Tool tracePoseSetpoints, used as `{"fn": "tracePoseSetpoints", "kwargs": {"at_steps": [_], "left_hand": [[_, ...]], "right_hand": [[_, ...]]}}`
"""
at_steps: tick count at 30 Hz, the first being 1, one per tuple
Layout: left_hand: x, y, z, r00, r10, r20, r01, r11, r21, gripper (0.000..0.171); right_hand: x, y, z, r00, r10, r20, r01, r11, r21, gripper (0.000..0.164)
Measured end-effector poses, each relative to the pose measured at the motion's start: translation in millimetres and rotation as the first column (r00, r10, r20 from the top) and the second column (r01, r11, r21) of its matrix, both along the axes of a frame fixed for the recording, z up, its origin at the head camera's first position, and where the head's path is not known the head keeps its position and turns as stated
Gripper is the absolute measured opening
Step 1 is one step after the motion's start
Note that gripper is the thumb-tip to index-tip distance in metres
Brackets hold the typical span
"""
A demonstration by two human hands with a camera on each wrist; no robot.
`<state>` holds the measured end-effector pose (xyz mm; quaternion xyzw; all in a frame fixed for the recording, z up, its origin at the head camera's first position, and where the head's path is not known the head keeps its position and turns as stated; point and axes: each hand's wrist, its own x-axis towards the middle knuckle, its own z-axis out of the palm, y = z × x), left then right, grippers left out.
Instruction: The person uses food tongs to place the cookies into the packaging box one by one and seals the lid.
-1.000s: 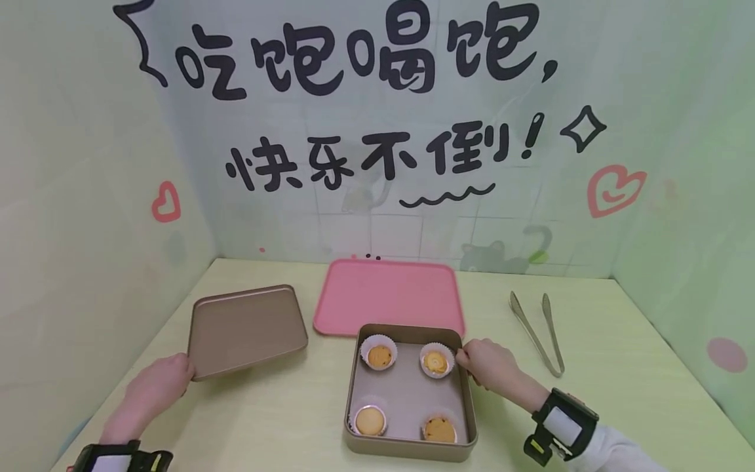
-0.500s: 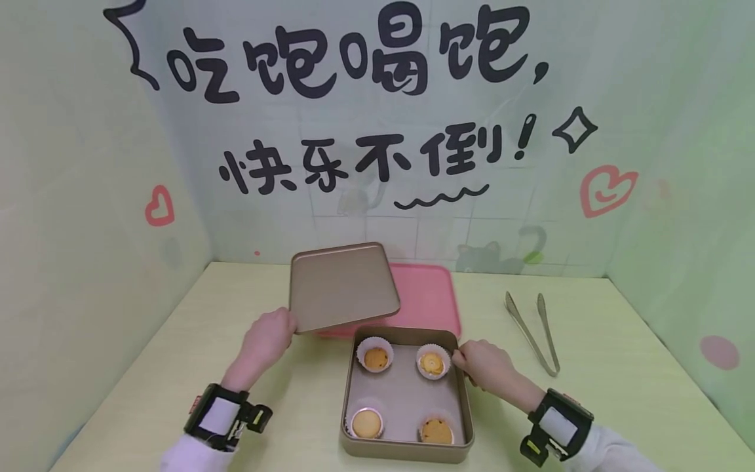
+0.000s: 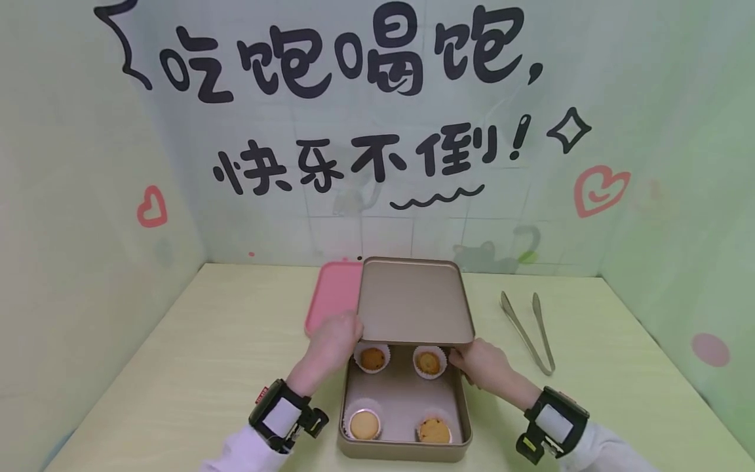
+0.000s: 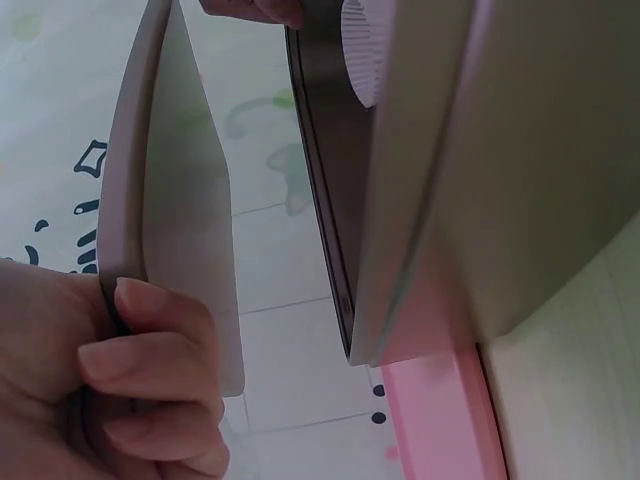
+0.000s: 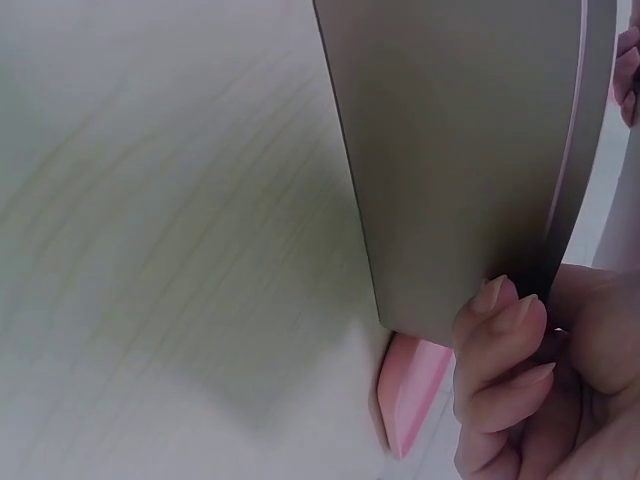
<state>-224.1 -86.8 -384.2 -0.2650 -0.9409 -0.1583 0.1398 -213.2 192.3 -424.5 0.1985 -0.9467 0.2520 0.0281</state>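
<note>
My left hand (image 3: 331, 344) grips the near left corner of a bronze rectangular lid (image 3: 415, 301), its fingers curled round the edge in the left wrist view. The lid is raised over the far end of a matching deep baking pan (image 3: 407, 451), apart from the pan's rim in the left wrist view. My right hand (image 3: 486, 364) holds the pan's right rim near its far corner, thumb and fingers pinching the wall (image 5: 450, 200). Inside the pan sit several cookies (image 3: 434, 431) in white paper cups, near its corners. The lid hides the pan's far rim in the head view.
A pink tray (image 3: 330, 295) lies behind the pan, partly covered by the lid. Metal tongs (image 3: 527, 341) rest spread on the table (image 3: 206, 367) to the right. A printed wall (image 3: 259, 223) closes off the back, with side walls left and right.
My left hand has carried the lid from the left side of the table rightward, past the pink tray, to above the pan's far end. My right hand has kept its hold on the pan.
</note>
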Motion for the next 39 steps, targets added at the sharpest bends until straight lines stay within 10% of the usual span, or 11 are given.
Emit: {"fn": "tracePoseSetpoints", "kwargs": {"at_steps": [11, 19, 29, 39], "left_hand": [[9.1, -2.0, -1.3, 0.995, 0.075, 0.062, -0.08, 0.993, 0.084, 0.028], [15.1, -2.7, 2.0, 0.984, 0.134, 0.12, -0.152, 0.976, 0.156, 0.029], [18.9, -4.1, 1.0, 0.981, 0.131, 0.142, -0.156, 0.972, 0.177, 0.029], [-1.6, -15.4, 13.6, 0.91, 0.061, 0.409, -0.236, 0.889, 0.393, 0.038]], "right_hand": [[-6.4, 15.5, 25.2, 0.975, -0.021, 0.223, 0.055, 0.988, -0.145, 0.035], [-37.1, 25.9, 54.9, 0.943, -0.018, 0.332, 0.177, 0.872, -0.456, 0.047], [-52.1, 14.6, 55.1, 0.914, -0.018, 0.405, 0.216, 0.867, -0.449, 0.035], [-48.0, 16.6, 52.6, 0.926, 0.018, 0.377, 0.187, 0.847, -0.498, 0.037]]}}
